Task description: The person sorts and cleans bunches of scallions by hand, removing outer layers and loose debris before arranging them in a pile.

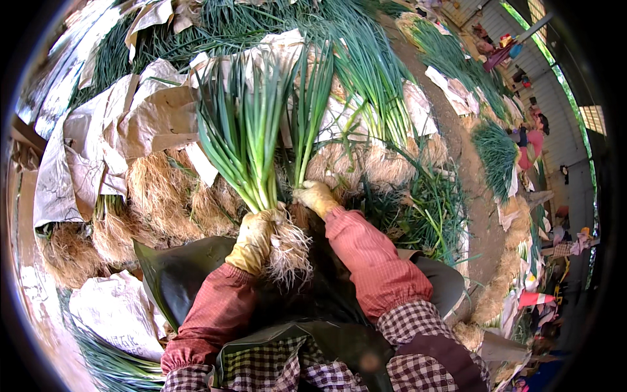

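Observation:
Yellowish gloves cover both my hands. My left hand [253, 243] is closed round the lower stems of a thick bunch of green onions [251, 150]. Its leaves fan upward and away from me, and pale stringy roots [289, 251] hang beside the glove. Just to the right, my right hand [316, 198] is closed on the base of a thinner bunch of green onions [309, 117], held upright. Its fingertips are partly hidden by the stems and glove. Both bunches are above the dark apron [196, 261] over my lap.
Rooty onion bundles [157, 189] lie in a row ahead, partly under whitish sacking [98, 140]. Loose green leaves [431, 212] are heaped at my right. A folded white sack [117, 310] sits at lower left. Farther right, other people [532, 140] sit among more onion piles.

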Demonstrator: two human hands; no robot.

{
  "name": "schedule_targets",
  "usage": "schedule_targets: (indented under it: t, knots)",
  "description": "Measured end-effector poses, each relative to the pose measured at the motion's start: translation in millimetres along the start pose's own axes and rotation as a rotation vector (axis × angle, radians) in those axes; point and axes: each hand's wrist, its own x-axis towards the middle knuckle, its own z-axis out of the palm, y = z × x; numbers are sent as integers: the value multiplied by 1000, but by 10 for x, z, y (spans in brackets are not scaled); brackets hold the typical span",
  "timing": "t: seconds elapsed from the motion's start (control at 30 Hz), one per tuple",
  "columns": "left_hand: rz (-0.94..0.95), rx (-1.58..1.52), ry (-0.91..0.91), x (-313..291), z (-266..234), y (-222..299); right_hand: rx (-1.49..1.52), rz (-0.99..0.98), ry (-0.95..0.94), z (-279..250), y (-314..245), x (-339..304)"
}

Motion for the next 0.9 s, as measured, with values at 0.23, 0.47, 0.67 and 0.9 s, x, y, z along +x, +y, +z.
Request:
schedule_targets:
  t: [0.23, 0.47, 0.67, 0.9]
  knots:
    - [-58, 218, 15, 18, -5, -77, 583, -101, 124, 238, -229, -727]
    - [31, -46, 28, -1, 72, -161, -295, -727, 467, 232, -299, -1261]
    - [32, -180, -30, -105, 127, -167, 196, -629, 619, -318, -429, -1476]
    - [55, 101, -30, -45, 78, -207, -191, -719, 157, -72, -348, -1102]
